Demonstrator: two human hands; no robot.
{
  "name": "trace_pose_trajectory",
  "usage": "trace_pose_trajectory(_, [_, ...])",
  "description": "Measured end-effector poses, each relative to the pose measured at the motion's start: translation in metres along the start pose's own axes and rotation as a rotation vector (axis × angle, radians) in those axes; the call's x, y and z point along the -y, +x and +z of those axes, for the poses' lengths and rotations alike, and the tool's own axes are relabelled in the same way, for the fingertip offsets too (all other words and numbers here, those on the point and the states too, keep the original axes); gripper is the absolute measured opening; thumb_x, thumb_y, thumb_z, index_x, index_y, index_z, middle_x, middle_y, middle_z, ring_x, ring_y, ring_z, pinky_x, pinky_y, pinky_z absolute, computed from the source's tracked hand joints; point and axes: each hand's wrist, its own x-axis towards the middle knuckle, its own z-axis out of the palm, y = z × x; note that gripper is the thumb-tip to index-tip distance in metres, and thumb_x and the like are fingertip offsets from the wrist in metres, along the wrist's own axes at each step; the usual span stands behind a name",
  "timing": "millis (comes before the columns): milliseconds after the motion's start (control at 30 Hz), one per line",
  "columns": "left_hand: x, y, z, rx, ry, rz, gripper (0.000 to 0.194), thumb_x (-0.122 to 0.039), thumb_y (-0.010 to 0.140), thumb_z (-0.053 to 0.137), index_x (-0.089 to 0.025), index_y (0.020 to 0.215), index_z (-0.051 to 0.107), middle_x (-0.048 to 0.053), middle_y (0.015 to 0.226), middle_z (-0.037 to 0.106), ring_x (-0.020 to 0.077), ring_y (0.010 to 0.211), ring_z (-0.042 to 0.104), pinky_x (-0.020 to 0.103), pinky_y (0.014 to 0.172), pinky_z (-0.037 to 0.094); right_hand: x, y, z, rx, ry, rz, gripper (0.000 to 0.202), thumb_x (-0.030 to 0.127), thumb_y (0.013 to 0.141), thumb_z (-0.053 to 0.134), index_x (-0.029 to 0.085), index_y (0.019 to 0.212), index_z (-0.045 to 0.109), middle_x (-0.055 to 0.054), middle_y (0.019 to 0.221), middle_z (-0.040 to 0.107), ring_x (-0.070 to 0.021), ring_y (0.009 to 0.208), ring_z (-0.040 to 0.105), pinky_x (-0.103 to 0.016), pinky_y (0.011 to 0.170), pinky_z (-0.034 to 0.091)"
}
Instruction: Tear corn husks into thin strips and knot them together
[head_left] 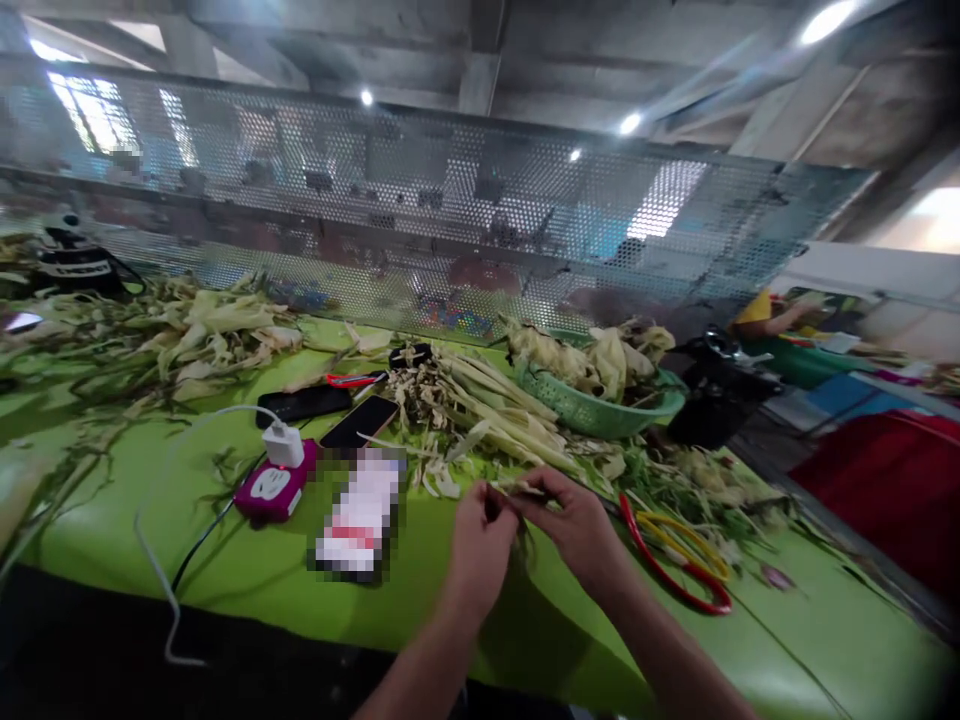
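Note:
My left hand (pixel 484 545) is closed, its thumb and fingers pinching one end of a thin, pale-green plant strip (pixel 514 488). From the other side my right hand (pixel 574 515) pinches the same strip, close to the left. Thin darker strands hang below the fingertips. Just beyond both hands lies a pile of long pale stalks and leaves (pixel 495 410). To the right of my right hand rest large red and yellow looped handles (pixel 675 560), like those of scissors; their far end is partly hidden.
A green basket (pixel 600 412) holds wilted leaves. On the green table (pixel 427 600) lie a lit phone (pixel 364 515), a dark phone (pixel 360 425) and a purple power socket (pixel 276 480) with a white charger and cable. More leaves (pixel 202 330) cover the left. A perforated metal screen (pixel 420 220) stands behind.

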Motion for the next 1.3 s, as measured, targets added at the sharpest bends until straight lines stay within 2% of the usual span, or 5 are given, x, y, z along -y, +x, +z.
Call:
trace_pose_trajectory(267, [0.000, -0.003, 0.000, -0.065, -0.127, 0.064, 0.021, -0.034, 0.075, 0.067, -0.016, 0.078, 0.057, 0.002, 0.071, 0.058, 0.0123, 0.065, 0.052, 0.023, 0.062, 0.041, 0.026, 0.026, 0.000, 0.068, -0.023, -0.002, 0.021, 0.039, 0.075, 0.069, 0.019, 0.076, 0.063, 0.000, 0.071, 0.060, -0.0169, 0.071, 0.055, -0.027, 0.066, 0.043])
trace_pose_trajectory(700, [0.003, 0.005, -0.001, -0.015, -0.354, -0.084, 0.029, -0.037, 0.065, 0.075, -0.013, 0.073, 0.059, 0.001, 0.058, 0.058, 0.0113, 0.055, 0.057, 0.021, 0.054, 0.038, 0.030, 0.197, 0.058, 0.147, 0.062, 0.012, 0.028, 0.043, 0.071, 0.067, 0.016, 0.079, 0.067, 0.000, 0.064, 0.064, -0.0130, 0.056, 0.053, -0.027, 0.058, 0.041])
trace_pose_trajectory(833, [0.003, 0.005, 0.000, -0.052, -0.357, -0.093, 0.030, -0.038, 0.064, 0.075, -0.013, 0.072, 0.060, -0.001, 0.055, 0.055, 0.0102, 0.052, 0.054, 0.021, 0.052, 0.038, 0.019, 0.226, 0.050, -0.026, -0.213, -0.187, 0.023, 0.031, 0.074, 0.063, 0.017, 0.090, 0.070, -0.004, 0.081, 0.070, -0.0180, 0.074, 0.061, -0.030, 0.071, 0.045])
trace_pose_trajectory(1000, [0.002, 0.000, -0.003, -0.056, -0.344, -0.110, 0.028, -0.038, 0.065, 0.074, -0.013, 0.073, 0.062, -0.001, 0.057, 0.056, 0.0091, 0.053, 0.051, 0.021, 0.055, 0.039, 0.006, 0.202, -0.005, -0.089, -0.462, -0.245, 0.016, 0.027, 0.075, 0.060, 0.018, 0.084, 0.070, -0.005, 0.079, 0.071, -0.0187, 0.071, 0.062, -0.030, 0.069, 0.044])
trace_pose_trajectory(1300, [0.000, -0.001, -0.005, -0.007, -0.285, -0.142, 0.029, -0.040, 0.064, 0.074, -0.014, 0.072, 0.062, 0.000, 0.053, 0.057, 0.0110, 0.052, 0.052, 0.022, 0.053, 0.038, -0.032, 0.099, -0.068, 0.170, -0.731, -0.177, 0.019, 0.034, 0.078, 0.061, 0.022, 0.088, 0.070, -0.003, 0.088, 0.070, -0.0204, 0.079, 0.062, -0.029, 0.072, 0.043])
